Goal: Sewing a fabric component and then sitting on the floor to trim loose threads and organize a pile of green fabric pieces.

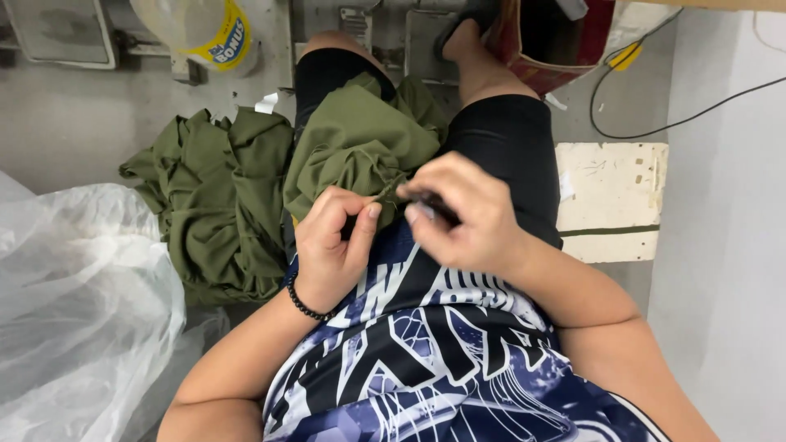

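A person sits, seen from above by a head-worn camera, with a bundle of olive-green fabric lying across the lap, at about 12 o'clock from the two hands.

The left hand is curled, thumb and forefinger pinched together on an edge of the green fabric. A black bead bracelet circles that wrist.

The right hand sits just beside the left, at its 3 o'clock, fingers closed around a small dark tool. Only a short part of the tool shows between the fingers; what kind it is cannot be told. Its tip lies close to the pinched edge of cloth.

The person wears black shorts and a dark blue shirt with white printed patterns.

A second heap of the same olive-green cloth lies on the grey floor at 9 o'clock from the hands, touching the lap bundle. A large crumpled clear plastic bag fills the 8 o'clock corner.

At 11 o'clock stands a pale plastic bottle with a yellow label. At 1 o'clock is a red box. A worn white board lies at 3 o'clock, and a black cable loops above it.
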